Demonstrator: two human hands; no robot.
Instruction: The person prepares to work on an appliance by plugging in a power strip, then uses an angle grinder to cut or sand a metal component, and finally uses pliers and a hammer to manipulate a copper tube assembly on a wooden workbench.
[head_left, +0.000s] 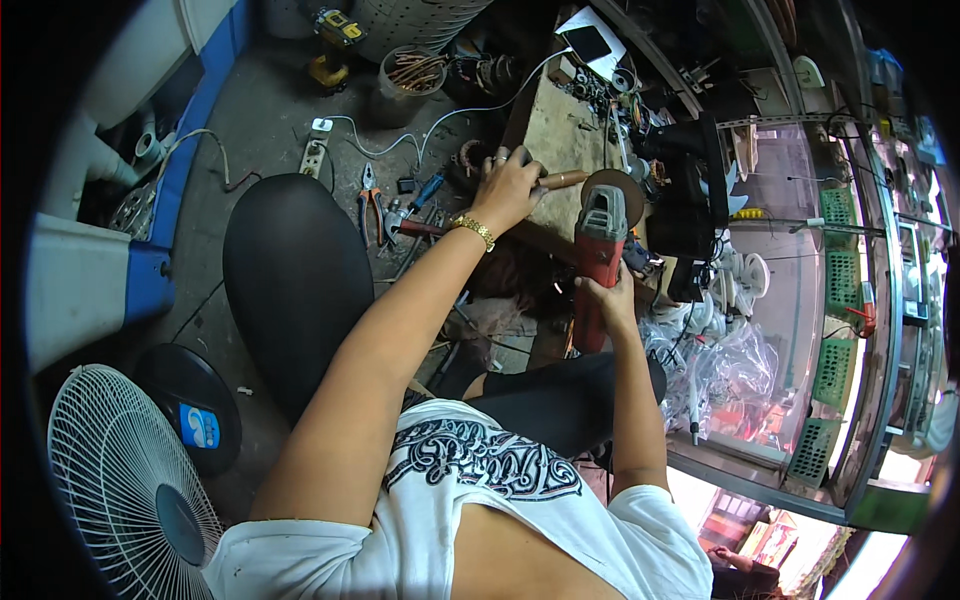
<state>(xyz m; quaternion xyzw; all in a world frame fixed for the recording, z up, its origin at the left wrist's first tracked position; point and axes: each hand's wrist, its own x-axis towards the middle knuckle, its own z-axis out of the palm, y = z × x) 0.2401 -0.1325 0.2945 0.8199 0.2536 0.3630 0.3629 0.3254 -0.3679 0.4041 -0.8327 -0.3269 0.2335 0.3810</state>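
Observation:
My left hand (503, 190), with a gold-coloured bracelet at its wrist, is closed around a brass-coloured cylindrical piece (563, 179) at the near edge of the wooden bench (557, 130). The piece points right, toward a round brown disc (628, 188). That disc sits at the head of a red and grey angle grinder (600, 250). My right hand (613, 292) grips the grinder's body from the right side. The tip of the cylinder lies close to the disc; whether they touch I cannot tell. My left palm hides the piece's near end.
On the floor lie pliers (371, 205), a hammer (415, 228), a blue screwdriver (430, 188) and a power strip (315, 150). Farther back stand a yellow drill (335, 48) and a bucket (395, 100) of brown sticks. A fan (130, 490) is at left, a glass case (775, 290) at right.

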